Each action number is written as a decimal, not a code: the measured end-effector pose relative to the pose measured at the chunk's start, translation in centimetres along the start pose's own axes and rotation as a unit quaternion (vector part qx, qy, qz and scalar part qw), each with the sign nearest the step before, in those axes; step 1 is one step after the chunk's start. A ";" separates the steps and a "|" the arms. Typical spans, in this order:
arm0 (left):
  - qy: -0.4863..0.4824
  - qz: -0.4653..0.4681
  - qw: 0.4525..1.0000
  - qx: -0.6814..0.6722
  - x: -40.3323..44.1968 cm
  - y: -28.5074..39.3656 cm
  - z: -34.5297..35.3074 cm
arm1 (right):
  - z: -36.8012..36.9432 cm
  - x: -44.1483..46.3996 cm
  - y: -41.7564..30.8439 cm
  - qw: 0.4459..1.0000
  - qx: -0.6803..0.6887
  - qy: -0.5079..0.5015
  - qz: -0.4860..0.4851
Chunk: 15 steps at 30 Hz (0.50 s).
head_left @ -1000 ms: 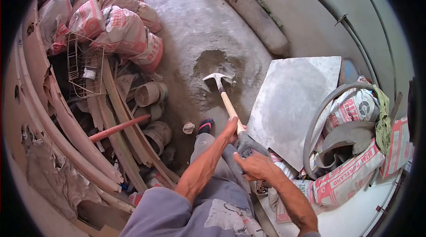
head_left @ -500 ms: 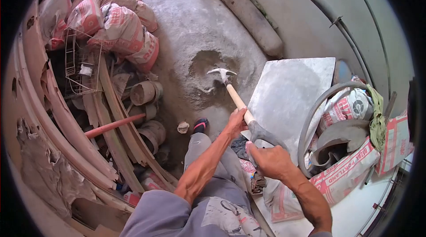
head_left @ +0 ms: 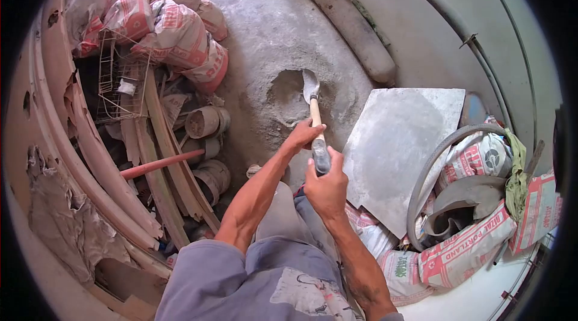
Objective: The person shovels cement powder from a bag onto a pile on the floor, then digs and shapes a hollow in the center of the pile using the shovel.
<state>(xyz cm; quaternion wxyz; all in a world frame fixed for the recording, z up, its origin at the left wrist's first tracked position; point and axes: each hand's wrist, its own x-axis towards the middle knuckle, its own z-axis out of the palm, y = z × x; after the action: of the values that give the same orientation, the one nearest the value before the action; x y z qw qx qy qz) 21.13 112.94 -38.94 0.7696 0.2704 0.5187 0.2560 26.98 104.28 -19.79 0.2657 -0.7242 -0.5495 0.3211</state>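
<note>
A shovel (head_left: 316,117) with a pale wooden shaft and a dark grip points away from me. Around the shaft, just below the blade, my left hand (head_left: 305,135) is closed. My right hand (head_left: 326,185) is closed on the dark grip at the near end. The metal blade, turned edge-on, rests at the right side of a shallow hole (head_left: 284,93) in the rough grey floor. Loose grey material lies about the hole.
Filled sacks (head_left: 174,32), a wire rack (head_left: 120,95), curved boards (head_left: 158,170) and a red pipe (head_left: 162,164) crowd the left. On the right are a flat grey board (head_left: 400,146), a hose ring (head_left: 415,200) and cement bags (head_left: 466,243). A long rounded beam (head_left: 343,20) lies by the wall.
The shovel's blade has turned from broadside to edge-on and shifted slightly right. Its grip and my right hand have swung left, and the shaft now stands more upright in view.
</note>
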 end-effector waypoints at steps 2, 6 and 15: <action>0.000 0.012 1.000 0.005 1.3 -1.4 -1.4 | 1.4 1.0 0.7 0.999 0.009 -0.029 -0.023; 0.033 0.041 0.998 0.029 2.7 -3.5 -3.9 | 3.0 2.3 1.3 0.976 -0.064 -0.156 -0.134; 0.114 0.093 0.973 -0.176 2.0 -11.6 -1.6 | -0.1 0.8 3.3 0.822 -0.211 -0.448 -0.281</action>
<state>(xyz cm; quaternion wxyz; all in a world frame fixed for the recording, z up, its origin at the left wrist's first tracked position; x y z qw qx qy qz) 21.62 106.15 -48.68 0.7139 0.1473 0.5221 0.4428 29.32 104.23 -22.28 -0.0903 -0.3532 -0.8419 0.3978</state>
